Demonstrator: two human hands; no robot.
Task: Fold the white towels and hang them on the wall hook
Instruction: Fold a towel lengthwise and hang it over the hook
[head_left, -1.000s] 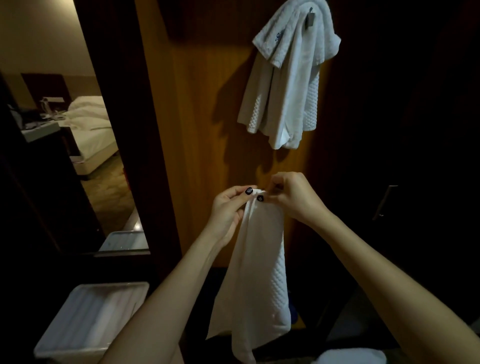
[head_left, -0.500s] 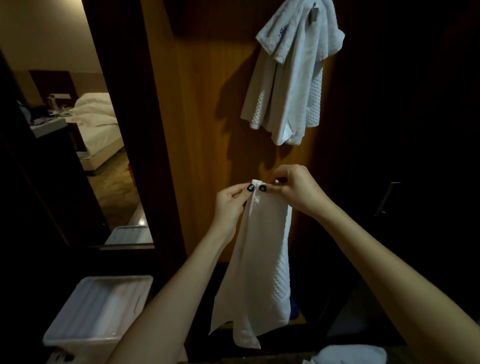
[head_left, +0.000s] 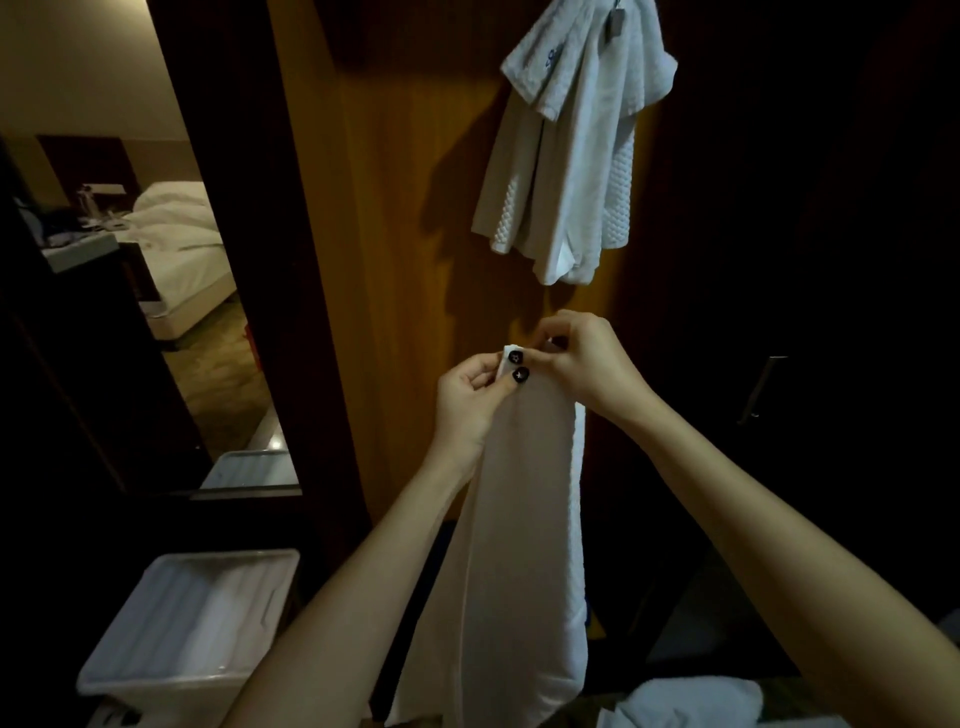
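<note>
White towel (head_left: 519, 545) hung lengthwise from its top edge, which the fingers (head_left: 485, 371) of the left hand (head_left: 462, 410) and right hand (head_left: 587, 364) both pinched, thumbs almost touching. Its long edges fell free between the forearms, before the wooden panel (head_left: 395, 208). Above, well apart, hung towels (head_left: 566, 156) draped from the wall hook (head_left: 615, 21) — open panel lay between. A plastic bin (head_left: 192, 623) sat lower left.
</note>
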